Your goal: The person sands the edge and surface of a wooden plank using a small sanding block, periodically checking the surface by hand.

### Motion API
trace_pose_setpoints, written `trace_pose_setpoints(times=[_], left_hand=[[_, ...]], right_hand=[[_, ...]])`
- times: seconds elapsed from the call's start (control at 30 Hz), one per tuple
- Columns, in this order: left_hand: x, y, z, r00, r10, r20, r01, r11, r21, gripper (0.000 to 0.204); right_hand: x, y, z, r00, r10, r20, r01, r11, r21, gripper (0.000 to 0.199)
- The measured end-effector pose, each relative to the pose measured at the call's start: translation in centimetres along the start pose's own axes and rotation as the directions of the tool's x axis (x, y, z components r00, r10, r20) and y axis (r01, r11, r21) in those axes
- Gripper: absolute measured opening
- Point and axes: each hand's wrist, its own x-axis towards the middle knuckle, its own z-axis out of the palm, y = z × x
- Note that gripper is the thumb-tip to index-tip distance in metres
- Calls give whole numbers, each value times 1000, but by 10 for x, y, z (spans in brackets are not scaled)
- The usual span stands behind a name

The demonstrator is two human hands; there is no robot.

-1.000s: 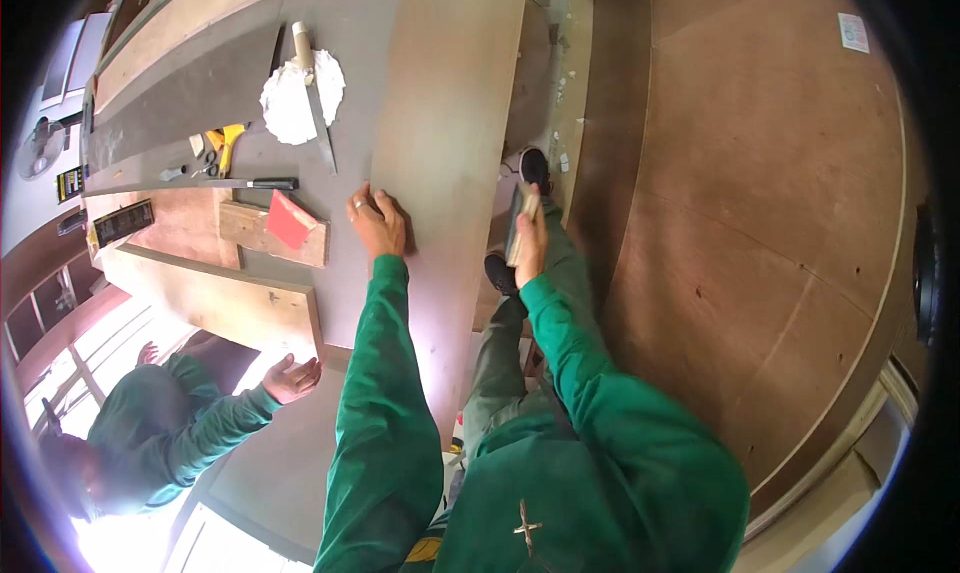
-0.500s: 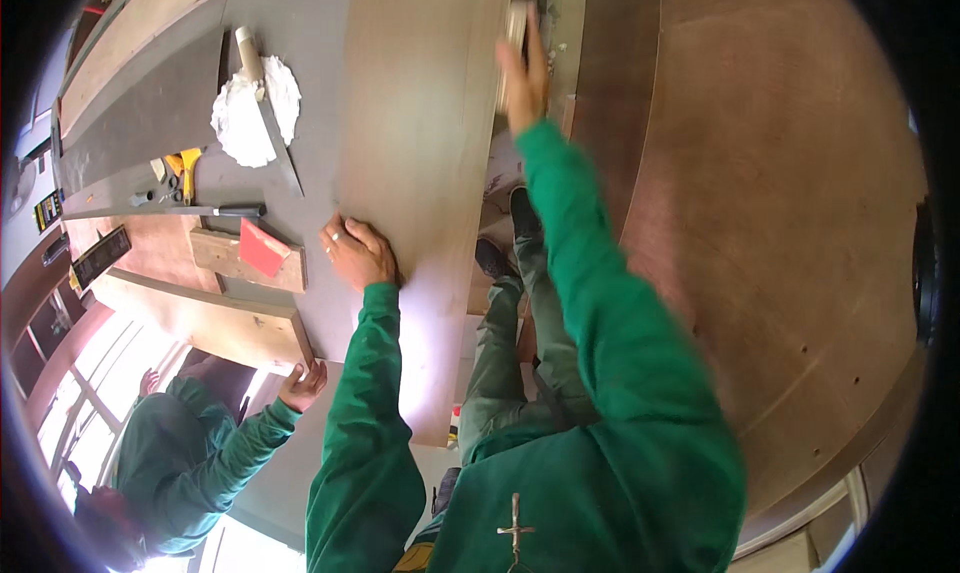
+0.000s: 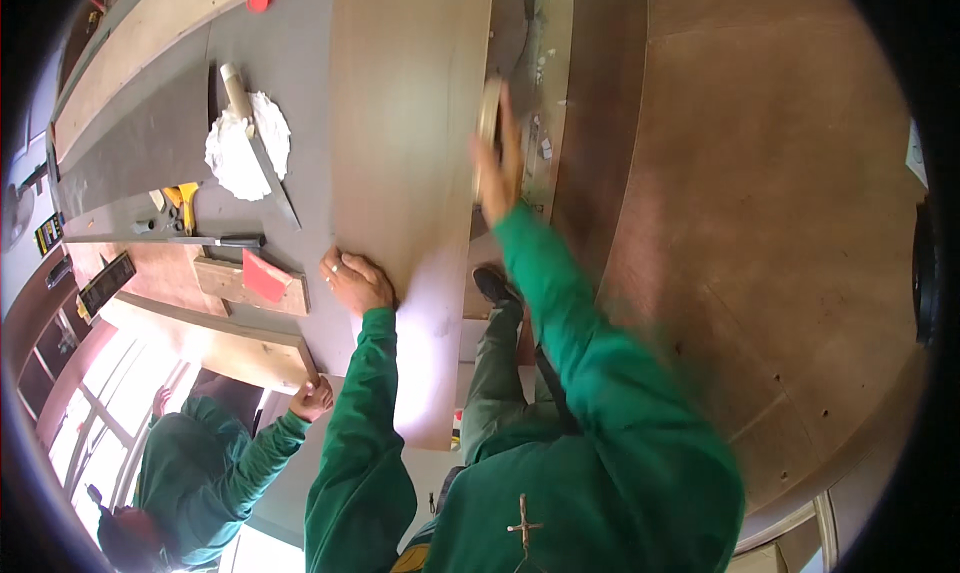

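Observation:
A long, smooth wooden board lies lengthwise before me. My left hand, with a ring on one finger, is closed at the board's left edge, its fingers curled over that edge. My right hand, somewhat blurred, grips a slim, light wooden block between thumb and fingers. The block is against the board's right edge; its face towards the board is hidden, so I cannot tell whether it carries sandpaper.
Left of the board, a grey tabletop carries a white cloth with a long blade, a yellow tool and a red piece on wood. A co-worker's hand holds a plank. A large brown panel stands right.
My right hand has slid the block along the board's right edge towards me. My left hand keeps its place on the board. The whole view has shifted slightly.

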Motion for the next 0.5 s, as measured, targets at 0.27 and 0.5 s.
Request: trace_pose_setpoints(times=[0.27,0.5], left_hand=[[4,-4,5,1000,3,27,-4,998,56,30],[-4,-10,-7,1000,-3,26,2,1000,30,31]], right_hand=[[29,-24,6,994,110,7,-110,985,132,83],[-94,25,-7,998,-34,48,44,974,-222,84]])
